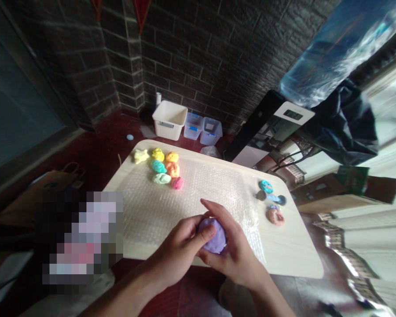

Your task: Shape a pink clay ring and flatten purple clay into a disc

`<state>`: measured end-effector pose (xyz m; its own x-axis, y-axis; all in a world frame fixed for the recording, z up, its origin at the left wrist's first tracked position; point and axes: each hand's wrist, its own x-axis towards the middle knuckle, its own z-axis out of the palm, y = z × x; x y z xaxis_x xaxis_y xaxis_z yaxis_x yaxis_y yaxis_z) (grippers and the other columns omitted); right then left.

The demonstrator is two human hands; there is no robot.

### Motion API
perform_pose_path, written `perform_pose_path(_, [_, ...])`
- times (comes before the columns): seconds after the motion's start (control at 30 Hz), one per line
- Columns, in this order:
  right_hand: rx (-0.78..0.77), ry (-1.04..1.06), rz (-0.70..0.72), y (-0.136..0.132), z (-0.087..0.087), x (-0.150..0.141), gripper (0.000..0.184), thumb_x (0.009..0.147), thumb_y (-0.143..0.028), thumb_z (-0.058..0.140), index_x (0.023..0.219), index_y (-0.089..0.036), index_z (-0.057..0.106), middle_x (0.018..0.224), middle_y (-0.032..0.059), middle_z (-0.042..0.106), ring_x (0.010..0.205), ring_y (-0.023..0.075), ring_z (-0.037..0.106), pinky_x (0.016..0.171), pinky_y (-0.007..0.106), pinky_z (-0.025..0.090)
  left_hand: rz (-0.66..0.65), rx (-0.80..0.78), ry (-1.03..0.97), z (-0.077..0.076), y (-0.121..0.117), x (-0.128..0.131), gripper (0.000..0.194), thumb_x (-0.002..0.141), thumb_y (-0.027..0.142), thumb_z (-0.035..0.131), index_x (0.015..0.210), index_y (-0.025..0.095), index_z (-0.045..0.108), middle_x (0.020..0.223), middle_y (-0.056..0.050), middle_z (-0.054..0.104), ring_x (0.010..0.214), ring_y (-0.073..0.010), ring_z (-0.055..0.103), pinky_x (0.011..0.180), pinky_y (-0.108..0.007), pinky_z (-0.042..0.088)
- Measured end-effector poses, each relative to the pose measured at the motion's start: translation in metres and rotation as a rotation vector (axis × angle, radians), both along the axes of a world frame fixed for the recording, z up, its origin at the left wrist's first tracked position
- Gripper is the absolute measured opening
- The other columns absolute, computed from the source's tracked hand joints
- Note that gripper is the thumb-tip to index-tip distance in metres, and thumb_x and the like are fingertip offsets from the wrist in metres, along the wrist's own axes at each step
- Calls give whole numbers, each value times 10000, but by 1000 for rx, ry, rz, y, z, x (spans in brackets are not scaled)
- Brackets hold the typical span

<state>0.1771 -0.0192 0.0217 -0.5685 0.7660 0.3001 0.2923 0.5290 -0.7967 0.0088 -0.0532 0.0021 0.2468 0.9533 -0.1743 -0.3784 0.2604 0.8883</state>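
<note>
purple lump (220, 240): held above the near side of the tabletop (293, 251) | left hand (178, 246): grasping it, thumb across its face | right hand (236, 251): curled round its other side | bubble wrap (191, 202): spread beyond | seven coloured lumps (159, 166): far left | teal piece (265, 186), pink piece (275, 216): right end, a perhaps dumbbell-shaped bar (272, 198) between

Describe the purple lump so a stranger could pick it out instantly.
Start at the pale table. By its near edge, the person's left grip and right grip cup a rounded purple lump. Unlike the other lumps lying farther off, it is purple and held.
</note>
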Motion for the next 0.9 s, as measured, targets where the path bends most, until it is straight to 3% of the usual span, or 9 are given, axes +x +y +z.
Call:
perform_pose_path(0.07, [-11, -9, -35, -1, -1, -1, 811, 838, -261, 837, 1558, -260, 463, 1432, 141, 619, 1249, 300, 651, 1086, 473, 558, 48, 14, 35, -2, -1, 2, 358, 943, 556, 707, 991, 203, 750, 943, -66, 719, 936, -245, 653, 846, -340, 537])
perform_pose_path(0.2, [-66, -30, -20, -2, 0, -2, 663, 862, -251, 814, 1470, -257, 549, 1345, 114, 673, 1193, 284, 676, 1037, 438, 575, 118, -17, 65, -6, -5, 4, 369, 921, 577, 724, 984, 215, 756, 952, -71, 720, 948, -255, 650, 867, -356, 540])
perform_pose_path(0.43, [-28, 11, -40, -3, -1, -2, 702, 867, -227, 812, 1505, -263, 520, 1412, 122, 632, 1258, 287, 644, 1084, 449, 549, 84, 2, 22, -3, -3, 3, 330, 945, 551, 711, 983, 225, 746, 937, -56, 703, 937, -237, 639, 849, -337, 531])
perform_pose_path(0.63, [-59, 74, -31, -4, -3, -2, 533, 897, -221, 797, 1393, -275, 609, 1319, 85, 707, 1182, 252, 697, 1022, 390, 584, 89, -31, -41, 0, -1, 4, 368, 937, 566, 715, 1013, 207, 740, 975, -74, 699, 946, -241, 634, 868, -360, 520])
perform_pose_path(0.77, [-39, 19, -38, -2, -3, 1, 656, 876, -249, 849, 1468, -281, 569, 1418, 103, 673, 1287, 279, 656, 1115, 437, 534, 69, -26, -45, 0, 2, 0, 345, 922, 535, 745, 936, 191, 735, 910, -55, 659, 909, -220, 609, 801, -321, 506])
perform_pose_path(0.9, [-4, 41, -79, 0, -2, 3, 639, 863, -274, 876, 1443, -290, 608, 1351, 93, 718, 1218, 276, 700, 1064, 425, 574, 96, -20, -95, 0, 4, -1, 319, 920, 502, 759, 909, 187, 716, 889, -42, 624, 899, -206, 587, 783, -306, 491])
